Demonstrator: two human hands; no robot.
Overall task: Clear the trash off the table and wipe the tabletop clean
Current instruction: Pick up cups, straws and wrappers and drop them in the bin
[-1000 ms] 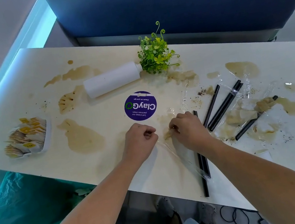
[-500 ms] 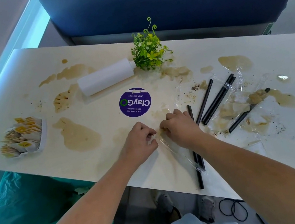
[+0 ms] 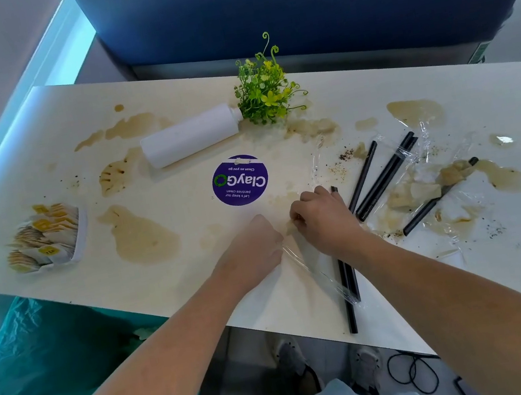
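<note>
My left grip (image 3: 254,250) and right grip (image 3: 323,217) rest close together on the counter (image 3: 43,138). Both have curled fingers pinching a clear wrap (image 3: 315,269) that stretches between them and back toward me. Black straws (image 3: 348,281) run under my right wrist. More straws (image 3: 383,172) and wet paper (image 3: 412,195) lie right of that grip. Brown spills (image 3: 143,233) sit left of the left grip. A white bottle (image 3: 189,136) lies beyond both.
</note>
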